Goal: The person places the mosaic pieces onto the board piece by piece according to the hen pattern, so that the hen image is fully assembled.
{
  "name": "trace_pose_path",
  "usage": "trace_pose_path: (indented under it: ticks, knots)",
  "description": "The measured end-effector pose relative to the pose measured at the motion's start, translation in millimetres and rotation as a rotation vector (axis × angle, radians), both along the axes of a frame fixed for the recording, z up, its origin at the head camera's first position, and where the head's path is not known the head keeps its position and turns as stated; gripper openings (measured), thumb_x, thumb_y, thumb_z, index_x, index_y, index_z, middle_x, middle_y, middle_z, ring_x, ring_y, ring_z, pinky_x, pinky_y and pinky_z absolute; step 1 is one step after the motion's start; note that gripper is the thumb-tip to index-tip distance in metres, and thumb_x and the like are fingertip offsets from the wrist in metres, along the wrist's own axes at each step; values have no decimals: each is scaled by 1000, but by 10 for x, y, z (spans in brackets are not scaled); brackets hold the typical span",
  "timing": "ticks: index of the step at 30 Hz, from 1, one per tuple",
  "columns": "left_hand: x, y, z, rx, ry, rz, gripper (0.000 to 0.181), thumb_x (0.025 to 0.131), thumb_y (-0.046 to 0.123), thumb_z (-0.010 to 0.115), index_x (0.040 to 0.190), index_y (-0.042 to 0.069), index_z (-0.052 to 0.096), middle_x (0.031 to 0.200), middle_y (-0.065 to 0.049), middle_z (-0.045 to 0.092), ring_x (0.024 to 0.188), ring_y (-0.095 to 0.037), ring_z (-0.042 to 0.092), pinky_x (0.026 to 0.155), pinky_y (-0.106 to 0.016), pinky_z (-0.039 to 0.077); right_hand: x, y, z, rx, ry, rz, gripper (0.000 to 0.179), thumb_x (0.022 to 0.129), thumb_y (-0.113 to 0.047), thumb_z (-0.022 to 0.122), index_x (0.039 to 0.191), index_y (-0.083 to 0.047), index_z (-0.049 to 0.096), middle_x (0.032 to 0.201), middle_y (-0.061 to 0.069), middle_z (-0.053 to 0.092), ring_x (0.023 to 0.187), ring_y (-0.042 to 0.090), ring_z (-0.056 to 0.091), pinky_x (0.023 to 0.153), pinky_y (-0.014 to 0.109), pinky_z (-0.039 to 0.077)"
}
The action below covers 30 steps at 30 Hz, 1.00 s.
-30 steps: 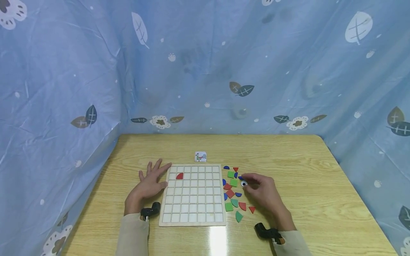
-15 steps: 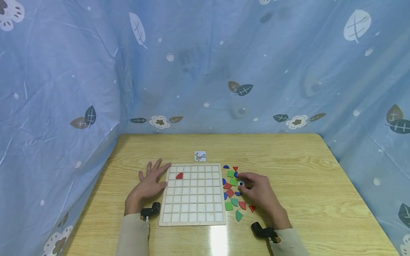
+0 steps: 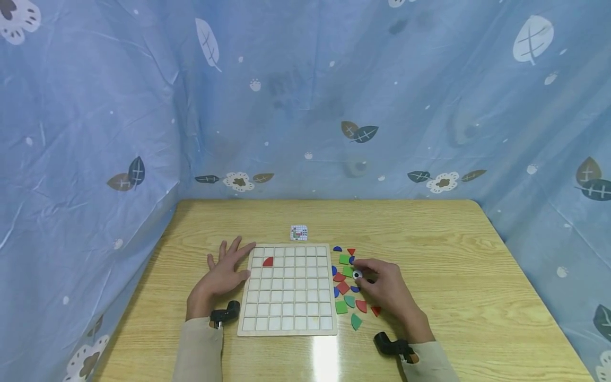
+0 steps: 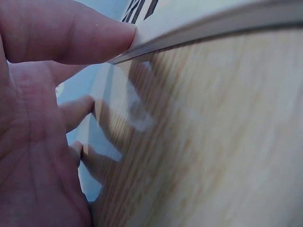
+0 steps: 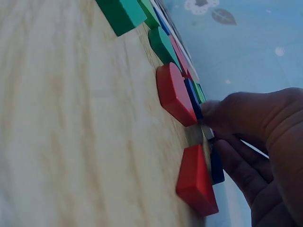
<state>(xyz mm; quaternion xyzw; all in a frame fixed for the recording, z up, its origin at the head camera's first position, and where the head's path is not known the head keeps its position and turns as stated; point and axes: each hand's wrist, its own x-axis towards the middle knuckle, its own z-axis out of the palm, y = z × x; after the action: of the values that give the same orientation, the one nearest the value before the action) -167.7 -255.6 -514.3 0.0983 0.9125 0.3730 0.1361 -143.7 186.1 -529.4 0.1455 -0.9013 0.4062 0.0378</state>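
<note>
In the head view, my left hand (image 3: 221, 275) lies with spread fingers at the left edge of the pale gridded board (image 3: 288, 336), index fingertip and thumb touching its rim. The left wrist view shows the thumb (image 4: 94, 38) against that rim. One red quarter-circle piece (image 3: 268, 262) sits in a cell near the board's upper left. To the right of the board, my right hand (image 3: 389, 284) pinches a small white round piece with a black dot (image 3: 357, 274) between thumb and fingers. A blue piece (image 5: 217, 165) shows beside those fingertips in the right wrist view.
Several loose pieces lie right of the board, among them a green square (image 3: 341, 307), a red triangle (image 3: 376, 311) and a green quarter-circle (image 3: 356, 321). A small pattern card (image 3: 299, 232) rests behind the board. Blue printed cloth (image 3: 305, 106) hangs around the table.
My right hand has moved slightly left toward the board, and the white round piece has shifted left with it. The left hand stays at the board's edge.
</note>
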Motion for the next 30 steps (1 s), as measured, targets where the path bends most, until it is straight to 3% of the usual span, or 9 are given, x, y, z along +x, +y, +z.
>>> trace_pose_path:
  ticks: [9,21,30]
  knots:
    - [6,1,-15,2,0,4,75,104,10,62,173,18,35,184,-24,-1,164,-56,-24,114,-84,-28,-8,5,-27,10,-10,36,38,91,1,83,127,-10,80,124,4,81,105,18,80,92,42,67]
    - [-3,31,35,-1,-6,-1,74,104,11,63,173,16,36,183,-25,0,164,-56,-23,115,-84,-28,13,5,62,3,-45,-28,35,93,-7,85,127,-16,82,122,-1,82,107,16,79,96,43,66]
    - [-5,9,24,-7,0,2,74,103,10,63,172,15,36,183,-26,0,163,-58,-23,115,-84,-27,-102,-267,236,-60,121,109,33,89,1,85,122,-5,82,113,5,85,102,24,82,89,50,67]
